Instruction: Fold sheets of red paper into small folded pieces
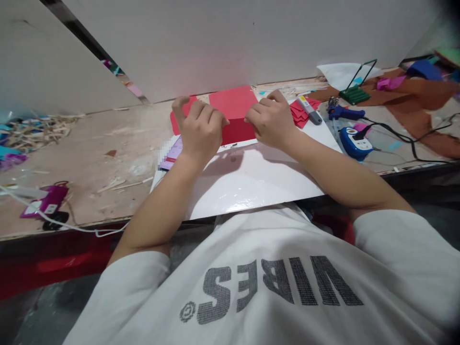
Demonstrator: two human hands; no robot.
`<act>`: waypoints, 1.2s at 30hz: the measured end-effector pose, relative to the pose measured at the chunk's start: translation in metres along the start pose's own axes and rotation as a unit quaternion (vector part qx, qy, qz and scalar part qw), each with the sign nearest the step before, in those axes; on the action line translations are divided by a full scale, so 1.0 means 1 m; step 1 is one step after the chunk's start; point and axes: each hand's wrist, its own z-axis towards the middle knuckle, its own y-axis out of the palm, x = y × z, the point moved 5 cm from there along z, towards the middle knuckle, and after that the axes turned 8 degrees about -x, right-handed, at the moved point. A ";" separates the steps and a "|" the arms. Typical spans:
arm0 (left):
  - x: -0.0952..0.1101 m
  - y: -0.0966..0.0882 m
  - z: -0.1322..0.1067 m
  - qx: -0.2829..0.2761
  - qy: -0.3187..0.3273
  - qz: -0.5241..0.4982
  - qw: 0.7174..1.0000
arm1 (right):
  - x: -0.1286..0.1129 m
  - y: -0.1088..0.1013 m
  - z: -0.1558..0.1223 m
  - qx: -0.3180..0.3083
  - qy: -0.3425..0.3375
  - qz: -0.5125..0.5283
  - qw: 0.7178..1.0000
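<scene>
A red sheet of paper (235, 103) lies between my hands, with a crease or raised edge across it and a darker strip on the near side. My left hand (201, 125) has its fingers curled and closed at the left end of that edge. Across from it, my right hand (270, 119) pinches at the right end, its fingertips partly hidden. Beneath the paper is a glossy white board (244, 177). More red paper (176, 125) shows behind my left hand, near a purple ruler-like strip (176, 149).
To the right are a grey utility knife (309, 110) on red pieces (297, 115), a blue glue gun (345, 113), a blue power socket (356, 143) and a green wire stand (355, 95). A purple power strip (46, 201) and wood slivers (39, 136) lie left. A pale wall (201, 43) stands behind.
</scene>
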 end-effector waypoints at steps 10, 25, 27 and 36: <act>-0.061 -0.027 0.024 -0.016 -0.023 0.058 0.998 | 0.077 -0.005 0.008 0.096 -0.010 0.054 0.994; -0.056 -0.023 0.013 -0.003 -0.101 -0.103 0.990 | 0.153 0.019 0.015 0.184 0.004 0.412 0.893; -0.036 -0.009 0.005 -0.077 -0.148 -0.128 0.978 | 0.156 0.022 0.015 0.179 0.024 0.443 0.878; 0.021 0.007 -0.004 -0.208 -0.163 -0.141 0.954 | 0.125 0.024 0.009 0.137 0.041 0.570 0.809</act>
